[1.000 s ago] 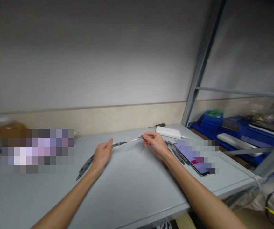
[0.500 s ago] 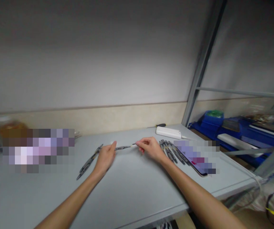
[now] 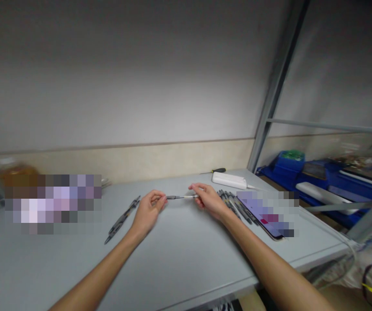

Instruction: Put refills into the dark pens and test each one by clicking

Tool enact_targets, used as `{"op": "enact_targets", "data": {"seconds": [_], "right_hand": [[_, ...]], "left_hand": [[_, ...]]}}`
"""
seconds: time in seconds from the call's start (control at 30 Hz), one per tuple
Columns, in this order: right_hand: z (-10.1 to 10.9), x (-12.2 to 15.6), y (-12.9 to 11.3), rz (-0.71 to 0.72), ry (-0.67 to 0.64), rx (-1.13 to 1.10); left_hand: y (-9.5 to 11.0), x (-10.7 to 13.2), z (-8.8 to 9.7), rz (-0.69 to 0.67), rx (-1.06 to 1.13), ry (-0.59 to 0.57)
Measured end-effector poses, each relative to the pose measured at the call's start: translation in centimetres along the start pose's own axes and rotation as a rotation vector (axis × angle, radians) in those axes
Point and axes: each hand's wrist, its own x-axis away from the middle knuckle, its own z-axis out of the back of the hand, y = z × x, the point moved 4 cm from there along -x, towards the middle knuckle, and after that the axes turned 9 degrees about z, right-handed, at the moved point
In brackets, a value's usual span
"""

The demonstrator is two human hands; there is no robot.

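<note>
A slim pen (image 3: 179, 197) is stretched level between my two hands, above the grey table (image 3: 179, 255). Its left part is dark grey, and the thinner right part looks pale, like a refill. My left hand (image 3: 147, 211) pinches the dark end between thumb and fingers. At the pale end my right hand (image 3: 210, 202) is closed, with the tip hidden by its fingers. A few grey pens (image 3: 121, 222) lie slanted beside my left hand. Several more grey pens (image 3: 240, 207) lie side by side to the right of my right hand.
A phone-like flat object (image 3: 263, 216), partly pixelated, lies beyond the right-hand pens. Behind are a white power strip (image 3: 228, 180) and a screwdriver (image 3: 218, 170). A pixelated object (image 3: 52, 203) stands at the left. Blue bins (image 3: 287, 166) sit past the metal post (image 3: 271, 95).
My left hand has turned, its thumb now curled down onto the fingers. My right hand has shifted slightly right, and the pen has become more level, with more of its pale part showing.
</note>
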Motion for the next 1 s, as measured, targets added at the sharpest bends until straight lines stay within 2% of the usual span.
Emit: {"op": "enact_targets", "data": {"seconds": [0.1, 0.17, 0.27, 0.47, 0.6, 0.73, 1.0], "right_hand": [[0.0, -0.1, -0.6, 0.033, -0.026, -0.191], [0.1, -0.2, -0.7, 0.056, -0.045, -0.231], [0.2, -0.3, -0.3, 0.059, -0.061, -0.153], [0.1, -0.2, 0.2, 0.017, -0.089, 0.137], [0.3, -0.1, -0.8, 0.158, -0.039, 0.099], [0.1, 0.0, -1.2, 0.250, -0.078, 0.092], [-0.2, 0.4, -1.2, 0.123, -0.029, 0.162]], "left_hand": [[-0.6, -0.4, 0.5, 0.081, 0.082, 0.036], [-0.9, -0.6, 0.7, 0.129, 0.139, 0.044], [-1.0, -0.6, 0.7, 0.159, 0.195, 0.032], [-0.8, -0.6, 0.7, 0.148, 0.219, 0.040], [-1.0, -0.8, 0.9, 0.179, 0.241, 0.057], [-1.1, -0.8, 1.0, 0.207, 0.270, 0.051], [-1.0, -0.4, 0.1, 0.208, 0.272, -0.089]]}}
